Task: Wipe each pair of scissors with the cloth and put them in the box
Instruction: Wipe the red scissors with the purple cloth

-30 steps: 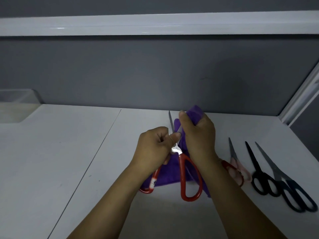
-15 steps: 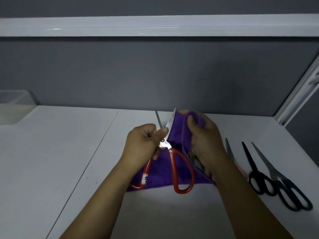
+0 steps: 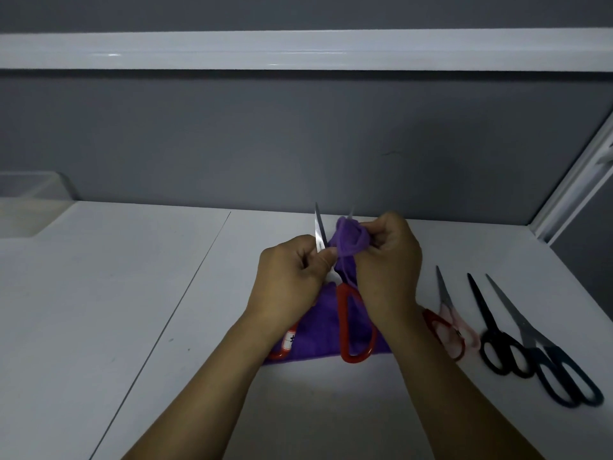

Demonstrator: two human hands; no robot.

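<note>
Red-handled steel scissors [image 3: 355, 327] mid-wipe, handles resting on purple cloth [image 3: 351, 239] on white worktop [image 3: 132, 293]. Left grip [image 3: 292, 277] pinches one blade near the pivot. Right grip [image 3: 388, 260] clamps bunched cloth round the other. Three further pairs of scissors [image 3: 491, 327] at 3 o'clock, apparently unwiped. Translucent plastic box [image 3: 30, 207] far at 10 o'clock, contents unclear.
</note>
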